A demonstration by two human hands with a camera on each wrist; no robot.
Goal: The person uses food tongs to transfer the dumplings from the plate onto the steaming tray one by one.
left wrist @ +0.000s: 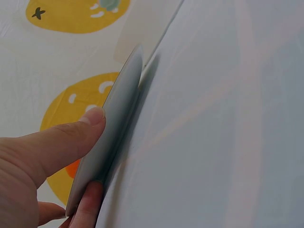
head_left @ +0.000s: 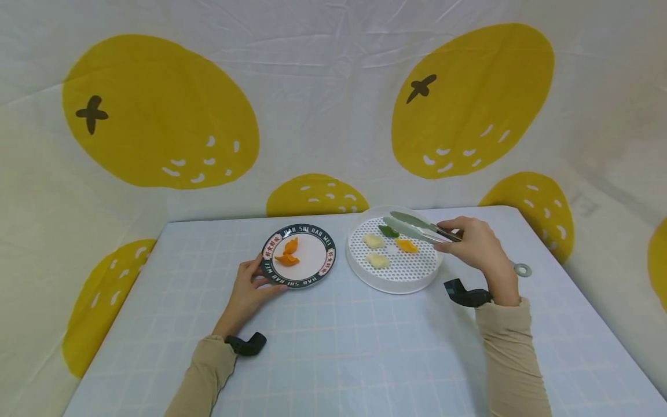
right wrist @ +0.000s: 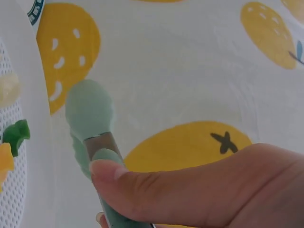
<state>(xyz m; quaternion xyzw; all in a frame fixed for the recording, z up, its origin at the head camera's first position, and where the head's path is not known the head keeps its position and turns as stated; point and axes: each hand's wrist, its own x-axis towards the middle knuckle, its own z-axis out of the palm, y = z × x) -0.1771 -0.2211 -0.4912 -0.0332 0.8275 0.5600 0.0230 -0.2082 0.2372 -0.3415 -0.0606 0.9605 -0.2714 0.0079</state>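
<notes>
The plate (head_left: 299,255), carrying two orange dumplings (head_left: 288,253), is pinched at its near rim by the left hand (head_left: 249,287). Tongs (head_left: 414,227) are gripped by the right hand (head_left: 476,245), tips parted above the green piece (head_left: 388,231) in the white tray (head_left: 394,280). A pickup appears underway; lowering and squeezing are judged next.

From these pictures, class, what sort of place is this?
Probably a staged tabletop set, not a real kitchen: a printed lemon backdrop wraps a table holding a plate and white tray of dumplings.
</notes>
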